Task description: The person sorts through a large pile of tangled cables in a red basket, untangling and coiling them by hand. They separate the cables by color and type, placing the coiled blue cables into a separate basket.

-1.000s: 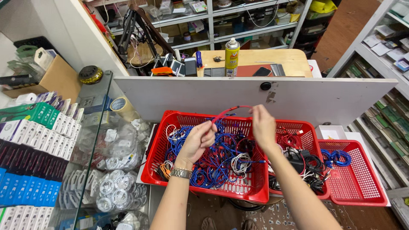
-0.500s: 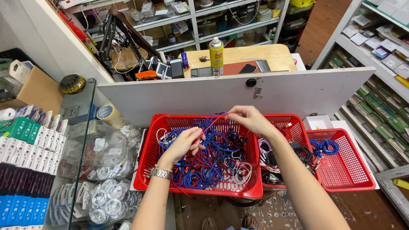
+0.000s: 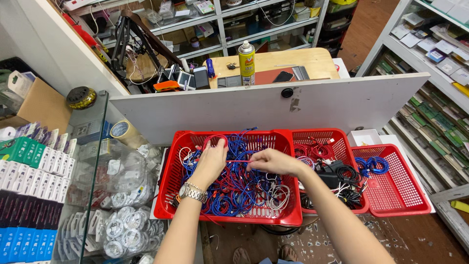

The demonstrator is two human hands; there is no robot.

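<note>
From the head camera, looking down: a large red perforated plastic basket (image 3: 281, 142) sits on a white counter, filled with a tangle of thin blue, red and white cords (image 3: 234, 188). The left hand (image 3: 211, 162), with a metal-link wristwatch (image 3: 192, 192) at the wrist, rests palm-down in the pile, and its fingers are curled round a thin red cable (image 3: 237, 161). The right hand (image 3: 273, 162) pinches the other end of that same stretch, so the red cable runs taut and level between the two hands, just above the heap; a loop of it arcs up behind the left hand. Exactly where the cable ends among the other cords cannot be made out.

Just beside this basket stands a second red mesh basket (image 3: 337, 139) holding red coils, black cables and a black adapter block; the right forearm hides part of its contents. Touching that one is a smaller red mesh basket (image 3: 408, 195), nearly bare but for a bundle of blue cable (image 3: 371, 164).

Behind the baskets rises a grey-white flat board (image 3: 254, 105), chipped near a black knob. Beyond it, a pale wooden desk (image 3: 317, 61) carries a yellow-and-green spray can (image 3: 246, 56). At left, a glass showcase (image 3: 97, 161) holds clear packets of coiled white cable, their detail blurred by reflections. Toes show at the bottom edge, cut off.
</note>
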